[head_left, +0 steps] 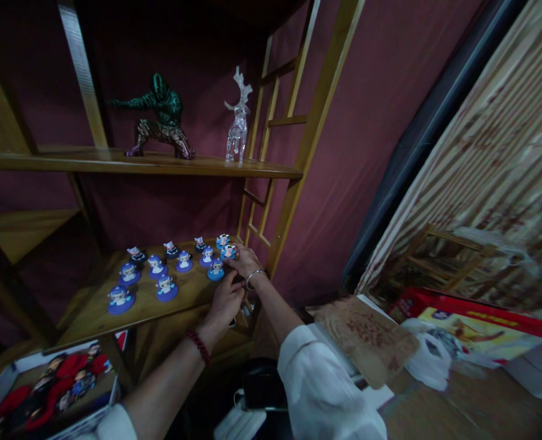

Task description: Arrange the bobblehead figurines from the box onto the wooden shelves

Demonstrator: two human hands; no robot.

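My right hand (pixel 247 264), with a silver bangle at its wrist, is at the right end of the wooden shelf. Its bent fingers are closed at a small blue-and-white figurine (pixel 228 252), partly covering it. Just below it my left hand (pixel 227 300), wearing a red bead bracelet, is at the shelf's front edge with fingers curled together; what they hold, if anything, is hidden. Closest to the left hand stands a figurine on a blue base (pixel 216 269). Several purple-based figurines (pixel 165 287) stand in loose rows leftward, with dark-based ones (pixel 170 249) behind.
The shelf above (pixel 216 166) carries a dark green crouching statue (pixel 163 119) and a clear deer figure (pixel 238 125). At lower left, a box (pixel 110 391) holds red and dark figures. Cardboard (pixel 366 336), a white plastic bag (pixel 429 354) and a red box (pixel 486 318) lie at right.
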